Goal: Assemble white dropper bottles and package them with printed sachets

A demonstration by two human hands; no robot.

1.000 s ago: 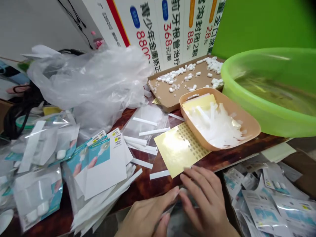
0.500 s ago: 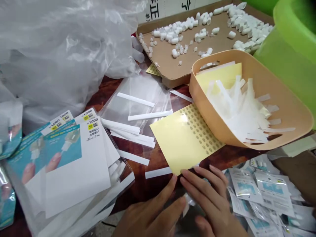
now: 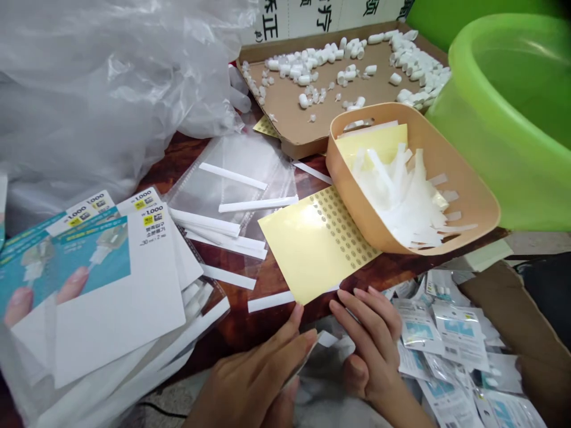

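Note:
At the bottom centre, my left hand point(image 3: 263, 371) pinches the edge of a thin small packet point(image 3: 327, 339) with a white flap, mostly hidden behind the fingers. My right hand point(image 3: 372, 342) is just right of it, fingers stretched forward and slightly apart, holding nothing I can see. Above both hands lies a yellow sticker sheet point(image 3: 297, 249) with rows of small round stickers on its right part; my left index fingertip is at its lower corner. White strips point(image 3: 229, 276) and clear bags point(image 3: 241, 154) are spread to the left of the sheet.
Printed cards point(image 3: 151, 309) in clear bags are at left, below a big plastic bag point(image 3: 111, 89). A cardboard tray point(image 3: 285, 125) of white caps stands behind an orange basket point(image 3: 357, 196) of strips. A green tub point(image 3: 482, 160) and a box of filled packets point(image 3: 461, 333) are at right.
The view has turned right, so the things on the table appear further left. My hands have moved apart a little, and my right hand has drawn back from the sticker sheet's edge.

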